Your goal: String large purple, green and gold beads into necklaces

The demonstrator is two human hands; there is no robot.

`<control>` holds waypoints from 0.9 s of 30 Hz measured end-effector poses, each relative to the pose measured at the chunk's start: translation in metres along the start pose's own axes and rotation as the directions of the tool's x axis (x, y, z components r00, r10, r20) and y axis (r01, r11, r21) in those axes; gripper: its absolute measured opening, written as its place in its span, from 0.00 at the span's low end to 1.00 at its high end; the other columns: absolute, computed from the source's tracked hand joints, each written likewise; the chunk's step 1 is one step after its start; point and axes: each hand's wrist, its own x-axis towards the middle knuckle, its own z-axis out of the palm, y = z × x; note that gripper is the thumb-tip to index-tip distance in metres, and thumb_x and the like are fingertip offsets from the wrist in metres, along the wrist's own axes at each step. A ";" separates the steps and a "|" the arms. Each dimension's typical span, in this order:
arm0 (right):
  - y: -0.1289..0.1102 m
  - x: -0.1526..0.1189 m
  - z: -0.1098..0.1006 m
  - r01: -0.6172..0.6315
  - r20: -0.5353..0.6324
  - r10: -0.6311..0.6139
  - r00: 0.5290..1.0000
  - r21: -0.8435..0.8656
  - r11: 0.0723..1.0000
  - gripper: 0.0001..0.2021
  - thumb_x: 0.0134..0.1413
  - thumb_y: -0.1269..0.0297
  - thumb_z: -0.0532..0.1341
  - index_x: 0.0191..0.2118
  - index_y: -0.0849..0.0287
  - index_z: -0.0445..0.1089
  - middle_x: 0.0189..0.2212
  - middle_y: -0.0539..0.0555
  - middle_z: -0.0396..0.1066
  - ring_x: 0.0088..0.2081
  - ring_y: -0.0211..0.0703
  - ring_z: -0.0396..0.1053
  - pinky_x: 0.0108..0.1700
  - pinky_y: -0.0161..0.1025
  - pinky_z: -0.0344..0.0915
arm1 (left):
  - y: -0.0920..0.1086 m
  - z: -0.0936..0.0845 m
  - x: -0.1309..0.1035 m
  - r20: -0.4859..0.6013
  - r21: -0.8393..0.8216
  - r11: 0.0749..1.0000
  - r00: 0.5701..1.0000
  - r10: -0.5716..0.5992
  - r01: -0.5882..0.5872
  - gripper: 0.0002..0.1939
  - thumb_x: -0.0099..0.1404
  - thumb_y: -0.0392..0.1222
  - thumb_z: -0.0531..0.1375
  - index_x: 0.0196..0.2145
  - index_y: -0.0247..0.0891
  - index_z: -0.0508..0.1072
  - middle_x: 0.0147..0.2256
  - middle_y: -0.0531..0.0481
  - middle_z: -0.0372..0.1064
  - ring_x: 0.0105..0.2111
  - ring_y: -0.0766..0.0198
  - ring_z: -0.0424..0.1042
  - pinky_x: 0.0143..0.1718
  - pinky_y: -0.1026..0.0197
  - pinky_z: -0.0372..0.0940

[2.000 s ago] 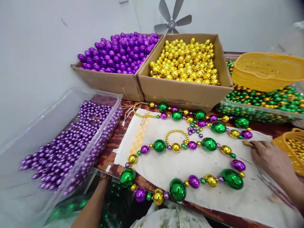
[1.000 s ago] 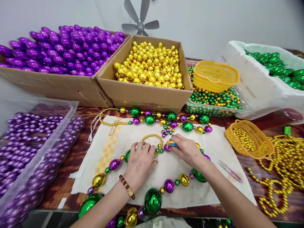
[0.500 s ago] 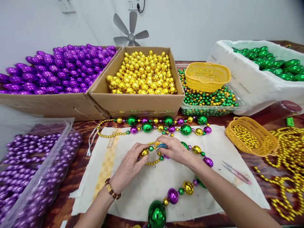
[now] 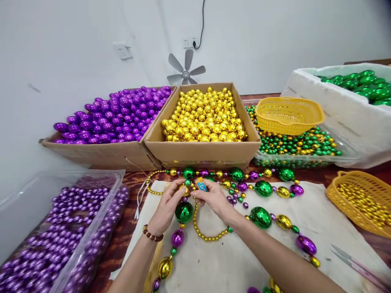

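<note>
My left hand [image 4: 163,207], with a brown bracelet at the wrist, pinches a gold bead [image 4: 183,190] of a bead necklace [image 4: 183,212]. Facing it, my right hand [image 4: 215,199] has its thumb and fingers closed at the necklace's thin gold-bead end. A small blue and orange piece [image 4: 201,184] shows at the right fingers; whether it is held or wrapped on a finger I cannot make out. From my left hand the necklace hangs down through green, purple and gold beads. A loop of small gold beads [image 4: 210,238] lies on the cloth below.
Finished-looking bead strands [image 4: 263,188] lie across the white cloth [image 4: 220,264], with thread snips [image 4: 351,260] at right. Behind stand boxes of purple ovals [image 4: 122,116] and gold balls [image 4: 201,154]. A tub of purple beads [image 4: 65,224] stands left, a yellow basket [image 4: 332,191] right.
The view has swung left and upward. My hands have drawn together at the necklace, and large green, purple and gold beads now hang below my left hand.
</note>
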 end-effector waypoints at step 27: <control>-0.008 0.051 -0.004 -0.083 0.047 0.109 0.993 -0.387 0.918 0.29 0.61 0.41 0.45 0.27 0.60 0.69 0.19 0.48 0.61 0.20 0.35 0.59 0.21 0.31 0.55 | -0.009 -0.020 0.039 0.092 -0.416 0.896 0.988 -0.127 0.154 0.17 0.67 0.50 0.56 0.49 0.38 0.68 0.42 0.46 0.72 0.29 0.65 0.72 0.33 0.60 0.65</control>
